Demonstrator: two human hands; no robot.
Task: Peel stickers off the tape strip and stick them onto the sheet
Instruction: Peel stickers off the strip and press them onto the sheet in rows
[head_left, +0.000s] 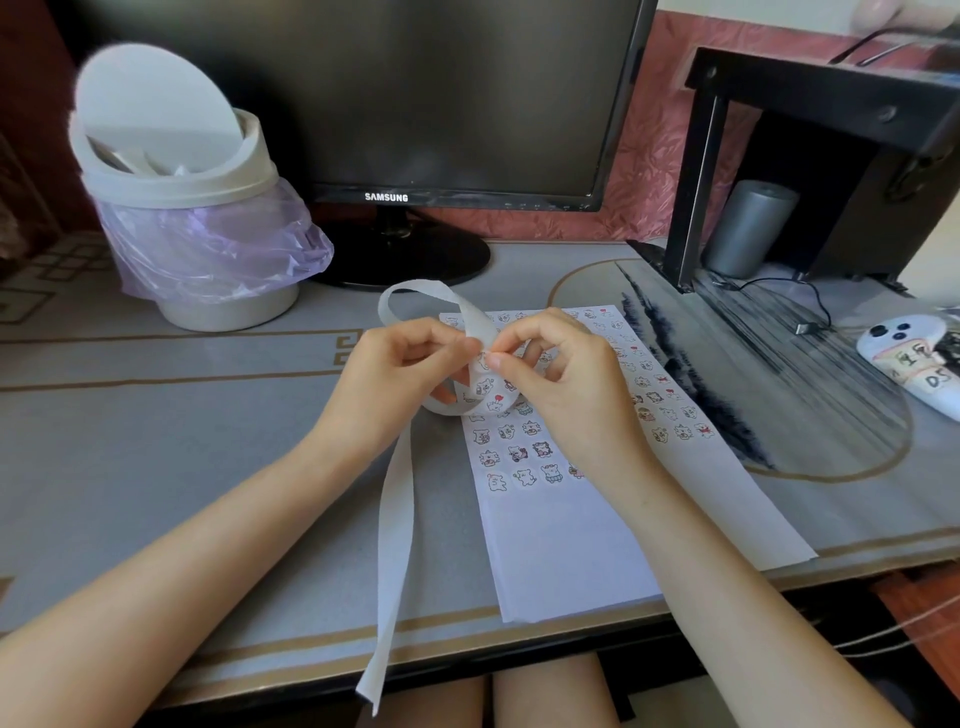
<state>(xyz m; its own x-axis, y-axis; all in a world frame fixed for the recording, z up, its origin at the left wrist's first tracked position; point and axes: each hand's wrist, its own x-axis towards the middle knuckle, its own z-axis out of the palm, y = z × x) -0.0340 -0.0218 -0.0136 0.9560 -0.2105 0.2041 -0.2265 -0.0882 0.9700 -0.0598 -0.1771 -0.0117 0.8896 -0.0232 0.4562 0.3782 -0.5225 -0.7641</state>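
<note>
The left hand (410, 374) grips the looped tape strip (397, 519), the right hand (561, 379) pinches its stickered face just beside that grip, and the sheet (561, 535) lies directly beneath both hands.

both hands (410, 364) (550, 374) pinch tape strip (395, 530) above sheet (561, 540)

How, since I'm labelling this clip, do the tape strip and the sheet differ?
The tape strip is narrow and looped, pinched by left hand and right hand; the sheet is wide, flat on the desk. The tape strip shows few stickers; the sheet, many rows. Both are white.
</note>
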